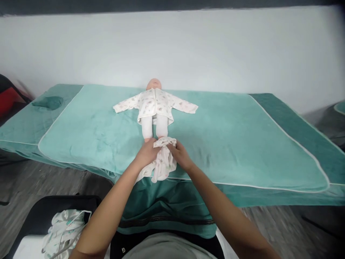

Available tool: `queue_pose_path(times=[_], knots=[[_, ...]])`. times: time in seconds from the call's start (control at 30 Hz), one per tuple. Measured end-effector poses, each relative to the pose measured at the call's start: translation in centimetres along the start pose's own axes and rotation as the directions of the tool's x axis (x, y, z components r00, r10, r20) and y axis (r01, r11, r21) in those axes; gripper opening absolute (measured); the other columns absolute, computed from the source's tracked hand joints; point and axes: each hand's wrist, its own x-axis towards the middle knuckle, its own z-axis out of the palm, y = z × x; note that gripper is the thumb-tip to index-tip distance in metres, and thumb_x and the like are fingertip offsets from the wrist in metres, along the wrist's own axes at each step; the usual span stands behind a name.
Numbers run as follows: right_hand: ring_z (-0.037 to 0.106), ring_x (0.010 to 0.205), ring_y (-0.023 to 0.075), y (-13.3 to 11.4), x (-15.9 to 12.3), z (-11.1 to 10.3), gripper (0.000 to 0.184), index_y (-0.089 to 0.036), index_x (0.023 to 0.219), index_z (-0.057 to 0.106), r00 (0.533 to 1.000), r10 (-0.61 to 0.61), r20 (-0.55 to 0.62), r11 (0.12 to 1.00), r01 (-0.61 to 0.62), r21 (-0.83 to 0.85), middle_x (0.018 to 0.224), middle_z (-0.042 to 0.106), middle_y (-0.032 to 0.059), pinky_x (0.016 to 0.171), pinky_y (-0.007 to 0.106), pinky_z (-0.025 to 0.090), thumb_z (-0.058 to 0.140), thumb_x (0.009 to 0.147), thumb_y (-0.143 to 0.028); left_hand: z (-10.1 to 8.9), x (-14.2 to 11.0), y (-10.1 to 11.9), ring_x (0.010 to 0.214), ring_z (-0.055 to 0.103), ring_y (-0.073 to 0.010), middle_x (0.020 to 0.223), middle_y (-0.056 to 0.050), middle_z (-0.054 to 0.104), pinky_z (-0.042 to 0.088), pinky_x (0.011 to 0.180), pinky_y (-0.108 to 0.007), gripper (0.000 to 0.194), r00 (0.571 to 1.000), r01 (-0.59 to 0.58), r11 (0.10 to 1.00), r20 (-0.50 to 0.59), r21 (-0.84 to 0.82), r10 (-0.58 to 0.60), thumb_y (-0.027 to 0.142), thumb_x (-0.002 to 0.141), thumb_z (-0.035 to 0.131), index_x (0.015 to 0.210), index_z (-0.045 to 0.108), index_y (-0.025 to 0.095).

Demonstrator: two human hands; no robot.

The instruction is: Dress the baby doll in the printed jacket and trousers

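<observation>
Black chair [35, 212] at left is bearing a rumpled printed cloth [66, 226]. Rightward, a person's left hand [147, 153] is grasping a soft, bunched white garment [162, 167] at the bed's near edge, beside the feet of a round-headed doll [153, 84] wearing a spread-sleeved jacket [149, 104]. The right hand [181, 154] is clutching the garment's other side; a plush teal cover [237, 144] is stretching rightward.

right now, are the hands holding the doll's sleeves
No, the left hand and right hand hold a bunched printed garment near the feet of the doll, whose sleeves stretch out to either side.
</observation>
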Motion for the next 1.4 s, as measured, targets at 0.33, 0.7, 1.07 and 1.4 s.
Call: queue_pose_path(times=[0.33,0.7,1.07,1.4], knots=[[0.062,0.088,0.0211,0.4,2.2,-0.8,0.042,-0.023,0.101,0.063,0.996,-0.076,-0.036,0.99,0.08,0.113,0.097,0.069,0.0037,0.084,0.034,0.051,0.064,0.087,-0.063,-0.3,0.8,0.7,0.079,0.061,-0.0185,0.085,-0.002,0.066,0.045,0.073,-0.03,0.029,0.98,0.198,0.822,0.116,-0.534,-0.161,0.036,0.075,0.075,0.095,0.063,0.019],[0.068,0.097,0.0246,0.9,4.4,-0.3,0.057,-0.019,0.116,0.063,0.996,-0.039,-0.082,0.97,0.058,0.235,0.111,0.074,0.0094,0.085,0.037,0.055,0.063,0.085,-0.067,-2.3,6.6,2.6,0.077,0.058,-0.0174,0.082,-0.001,0.065,0.042,0.072,-0.028,0.012,0.994,-0.099,0.986,-0.065,-0.134,0.091,0.027,0.078,0.064,0.085,0.065,0.017],[0.064,0.114,0.0273,-0.1,8.0,-0.6,0.051,-0.021,0.12,0.064,0.968,-0.175,-0.182,0.984,0.164,-0.073,0.122,0.073,0.0112,0.099,0.042,0.05,0.053,0.091,-0.061,-0.3,9.9,3.5,0.095,0.066,-0.0235,0.099,-0.006,0.074,0.046,0.086,-0.033,0.017,0.946,-0.159,0.987,-0.281,0.035,0.163,0.023,0.083,0.056,0.093,0.068,0.017],[0.061,0.091,0.0248,-0.6,14.1,-0.7,0.032,-0.022,0.095,0.061,0.921,-0.334,-0.2,0.922,0.275,-0.271,0.096,0.071,0.0066,0.09,0.043,0.049,0.057,0.091,-0.053,-3.5,13.1,2.8,0.088,0.063,-0.0203,0.086,0.0,0.07,0.046,0.082,-0.03,0.01,0.939,-0.196,0.978,-0.276,0.065,0.207,0.023,0.081,0.061,0.087,0.067,0.02]])
